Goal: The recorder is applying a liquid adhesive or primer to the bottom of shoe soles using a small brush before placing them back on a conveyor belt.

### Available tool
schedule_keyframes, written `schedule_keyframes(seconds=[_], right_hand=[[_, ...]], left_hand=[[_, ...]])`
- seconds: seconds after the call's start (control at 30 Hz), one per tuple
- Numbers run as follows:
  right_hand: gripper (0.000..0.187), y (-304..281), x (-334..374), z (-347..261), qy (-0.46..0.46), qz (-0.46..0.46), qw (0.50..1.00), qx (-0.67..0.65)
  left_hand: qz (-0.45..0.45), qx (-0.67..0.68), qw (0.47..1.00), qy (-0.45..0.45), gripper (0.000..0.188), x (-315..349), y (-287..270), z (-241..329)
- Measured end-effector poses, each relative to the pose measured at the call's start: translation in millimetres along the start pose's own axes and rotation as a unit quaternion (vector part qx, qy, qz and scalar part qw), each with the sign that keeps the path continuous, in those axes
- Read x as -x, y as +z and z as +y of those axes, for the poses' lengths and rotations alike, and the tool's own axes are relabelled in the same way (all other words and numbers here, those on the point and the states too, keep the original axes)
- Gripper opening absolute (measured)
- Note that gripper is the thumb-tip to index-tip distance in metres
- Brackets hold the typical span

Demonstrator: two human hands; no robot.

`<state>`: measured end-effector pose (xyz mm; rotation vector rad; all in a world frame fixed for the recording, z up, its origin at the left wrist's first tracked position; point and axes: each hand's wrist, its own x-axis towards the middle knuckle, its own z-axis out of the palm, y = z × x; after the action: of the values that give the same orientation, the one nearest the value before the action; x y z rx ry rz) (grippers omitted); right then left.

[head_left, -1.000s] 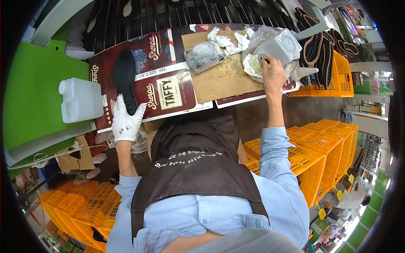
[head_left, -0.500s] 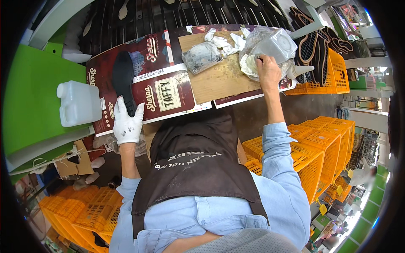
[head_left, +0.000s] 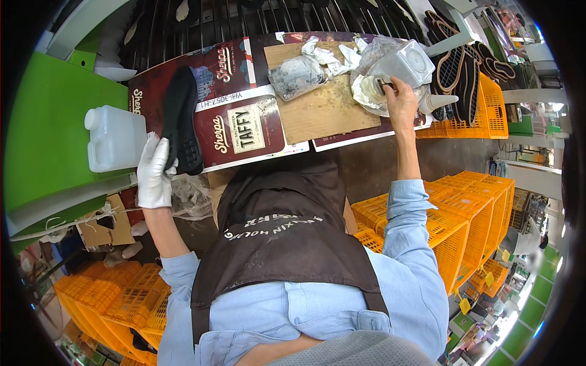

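A black shoe sole (head_left: 180,116) lies lengthwise at the left of the work surface, its heel end nearest me. My left hand (head_left: 156,174), in a white glove, is closed round the left edge of that heel. My bare right hand (head_left: 400,104) is closed in a pinch on a small dark thing (head_left: 384,85) above a pale cup (head_left: 371,90) wrapped in clear plastic. What this dark piece belongs to is hidden by the fingers and cup. Against the cup stands a clear square plastic container (head_left: 410,64); a white nozzle (head_left: 441,102) points out to the right.
A plastic-wrapped jar (head_left: 297,78) and crumpled white tissue (head_left: 329,58) rest on a brown board (head_left: 329,113) over printed cardboard (head_left: 253,131). A white jug (head_left: 116,139) stands on a green surface (head_left: 55,131). Yellow crates (head_left: 445,219) are stacked at the right; black soles (head_left: 448,73) lie beyond.
My left hand has gone from lying spread on the heel to gripping its left edge, and the heel has turned slightly. My right hand has shifted a little, showing more of the dark thing.
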<state>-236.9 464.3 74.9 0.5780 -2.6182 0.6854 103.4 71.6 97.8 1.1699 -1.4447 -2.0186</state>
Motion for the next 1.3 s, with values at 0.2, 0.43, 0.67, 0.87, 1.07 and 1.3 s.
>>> schedule_keyframes(seconds=[0.2,0.43,0.67,0.87,1.07,1.3], right_hand=[[0.023,3,16,18,0.097,0.047,0.977,-0.184],[0.026,5,16,10,0.128,0.02,0.959,-0.254],[0.028,16,21,18,0.236,0.033,0.846,-0.476],[0.026,15,15,-6,0.244,-0.031,0.669,-0.701],[0.023,10,-2,-91,0.111,-0.091,0.783,-0.605],[0.022,24,-8,-142,-0.248,-0.04,0.937,-0.243]], left_hand=[[-0.175,0.461,0.847,-0.2,0.025,-12,-18,-7],[-0.217,0.262,0.937,-0.075,0.027,16,29,-16],[-0.29,0.136,0.943,-0.087,0.029,55,99,-16],[-0.379,0.112,0.905,-0.156,0.036,58,137,-39],[-0.412,0.105,0.888,-0.173,0.034,60,152,-61],[-0.444,0.109,0.876,-0.151,0.034,63,149,-56]])
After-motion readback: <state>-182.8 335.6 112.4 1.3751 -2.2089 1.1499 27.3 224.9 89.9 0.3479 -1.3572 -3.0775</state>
